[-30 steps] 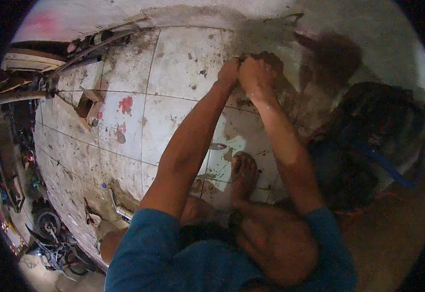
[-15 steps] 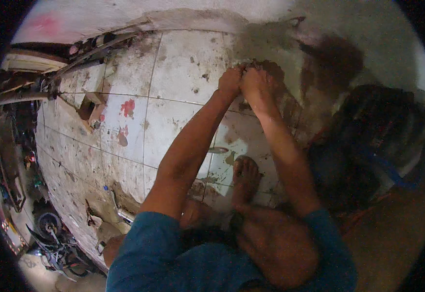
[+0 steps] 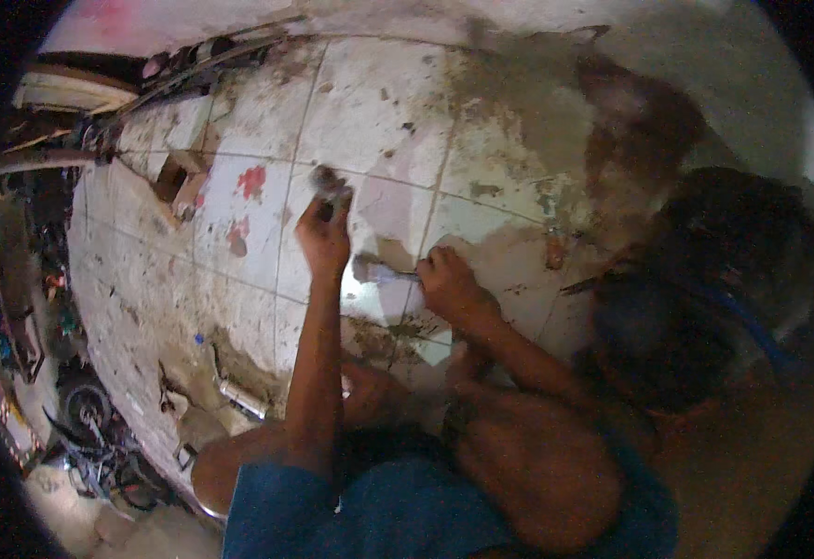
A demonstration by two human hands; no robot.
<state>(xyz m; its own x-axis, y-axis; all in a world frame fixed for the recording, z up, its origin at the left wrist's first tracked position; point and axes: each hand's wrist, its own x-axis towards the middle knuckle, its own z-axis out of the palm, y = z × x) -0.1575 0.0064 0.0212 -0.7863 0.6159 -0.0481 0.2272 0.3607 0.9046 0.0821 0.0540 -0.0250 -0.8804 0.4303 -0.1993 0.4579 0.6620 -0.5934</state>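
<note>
My left hand (image 3: 323, 235) is raised over the white tiled floor (image 3: 370, 107), its fingers pinched around a small greyish, roundish piece (image 3: 326, 179). Blur hides what kind of thing the piece is. To its right and nearer to me, my right hand (image 3: 447, 282) is closed on the end of a slim tool (image 3: 398, 274). The tool points left, and a wider greyish part shows at its far end; its kind cannot be made out. Between the hands a bright patch of light and shadows fall on the tiles.
A large dark bag-like bundle with a blue strap (image 3: 738, 317) lies at the right. A small brownish object (image 3: 554, 250) sits on the tiles before it. A silvery tube (image 3: 239, 398) lies at lower left, an open carton (image 3: 179, 177) farther off, a motorcycle (image 3: 114, 456) beyond.
My hands were together near the far wall and are now apart and closer to me. The left has moved left with the greyish piece; the right has come back with the slim tool.
</note>
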